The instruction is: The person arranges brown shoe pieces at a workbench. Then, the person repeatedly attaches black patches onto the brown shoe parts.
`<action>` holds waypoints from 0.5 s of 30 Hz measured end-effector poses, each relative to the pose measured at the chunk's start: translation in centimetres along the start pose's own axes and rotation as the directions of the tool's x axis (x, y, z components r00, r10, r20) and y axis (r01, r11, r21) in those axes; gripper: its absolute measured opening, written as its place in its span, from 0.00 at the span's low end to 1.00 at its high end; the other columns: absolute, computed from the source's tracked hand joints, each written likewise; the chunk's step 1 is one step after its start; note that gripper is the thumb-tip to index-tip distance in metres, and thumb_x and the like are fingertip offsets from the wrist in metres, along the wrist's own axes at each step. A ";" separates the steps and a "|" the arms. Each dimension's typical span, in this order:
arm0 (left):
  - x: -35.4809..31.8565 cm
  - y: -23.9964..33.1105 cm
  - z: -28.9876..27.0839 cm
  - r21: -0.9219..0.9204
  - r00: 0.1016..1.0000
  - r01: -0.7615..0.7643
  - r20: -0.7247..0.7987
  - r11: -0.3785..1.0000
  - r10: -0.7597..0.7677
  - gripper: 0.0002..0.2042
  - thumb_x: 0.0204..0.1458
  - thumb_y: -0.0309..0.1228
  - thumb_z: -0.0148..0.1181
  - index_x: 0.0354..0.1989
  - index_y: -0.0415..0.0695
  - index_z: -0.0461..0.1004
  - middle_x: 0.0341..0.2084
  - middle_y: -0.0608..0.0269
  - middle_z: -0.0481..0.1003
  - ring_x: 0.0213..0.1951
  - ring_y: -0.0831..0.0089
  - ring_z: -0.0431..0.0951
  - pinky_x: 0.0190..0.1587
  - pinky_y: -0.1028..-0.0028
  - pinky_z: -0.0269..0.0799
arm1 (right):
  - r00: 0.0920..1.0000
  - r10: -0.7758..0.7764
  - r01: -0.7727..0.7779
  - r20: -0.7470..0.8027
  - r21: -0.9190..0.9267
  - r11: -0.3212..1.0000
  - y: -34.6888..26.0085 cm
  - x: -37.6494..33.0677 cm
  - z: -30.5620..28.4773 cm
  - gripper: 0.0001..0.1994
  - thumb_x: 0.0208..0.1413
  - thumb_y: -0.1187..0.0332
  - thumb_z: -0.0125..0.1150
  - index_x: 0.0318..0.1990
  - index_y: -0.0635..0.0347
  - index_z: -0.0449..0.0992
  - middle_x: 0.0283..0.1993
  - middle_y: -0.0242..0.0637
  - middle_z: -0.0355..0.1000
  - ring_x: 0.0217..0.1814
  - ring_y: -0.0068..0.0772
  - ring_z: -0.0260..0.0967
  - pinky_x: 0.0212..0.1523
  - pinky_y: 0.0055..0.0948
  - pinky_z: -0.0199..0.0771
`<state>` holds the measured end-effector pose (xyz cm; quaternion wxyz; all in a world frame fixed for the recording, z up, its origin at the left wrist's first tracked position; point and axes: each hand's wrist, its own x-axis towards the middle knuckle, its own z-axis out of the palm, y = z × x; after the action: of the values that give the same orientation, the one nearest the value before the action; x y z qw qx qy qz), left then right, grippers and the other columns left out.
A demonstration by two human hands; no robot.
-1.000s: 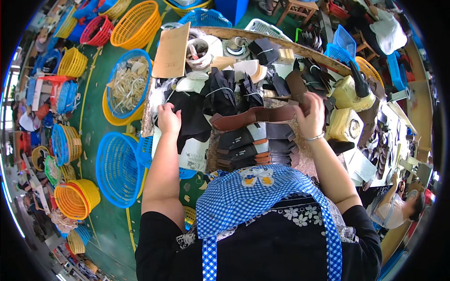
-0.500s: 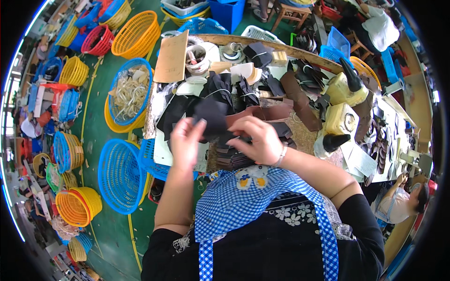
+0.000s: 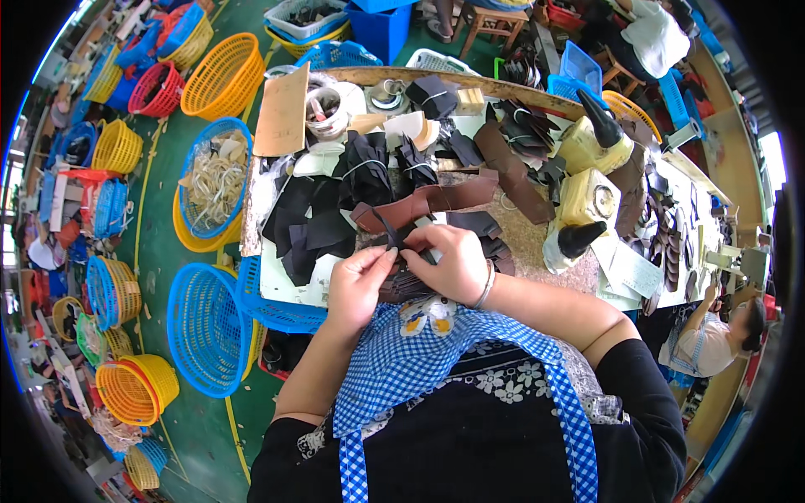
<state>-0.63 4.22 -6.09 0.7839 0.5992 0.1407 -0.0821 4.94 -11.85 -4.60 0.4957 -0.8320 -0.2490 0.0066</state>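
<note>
Both hands, spread wide across the desk (image 3: 537, 243) a second ago, now meet at its near edge, the left hand (image 3: 359, 281) and right hand (image 3: 457, 264) pinching one thin dark strip (image 3: 401, 241) above the stacked dark leather pieces (image 3: 402, 281), so sorting has narrowed to one piece.

my apron (image 3: 402, 369): blue-white check | strips (image 3: 428, 199) by my hands: brown | pieces (image 3: 306, 222): black | baskets (image 3: 205, 327): blue, orange, yellow | floor (image 3: 155, 243): green
</note>
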 end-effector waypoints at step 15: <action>3.5 -2.4 -10.1 0.769 0.884 0.048 -0.329 0.637 0.331 0.17 0.45 0.33 0.65 0.37 0.36 0.67 0.28 0.60 0.72 0.21 0.78 0.71 0.25 0.78 0.69 | 0.961 0.143 -0.209 -0.238 -0.280 0.937 8.3 1.5 -2.2 0.07 0.50 0.73 0.49 0.35 0.62 0.71 0.29 0.46 0.72 0.30 0.44 0.72 0.33 0.38 0.72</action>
<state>0.76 13.40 -11.86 0.4109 0.8826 0.2179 0.0683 10.24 -16.23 -10.03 0.3836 -0.9129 -0.1167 -0.0766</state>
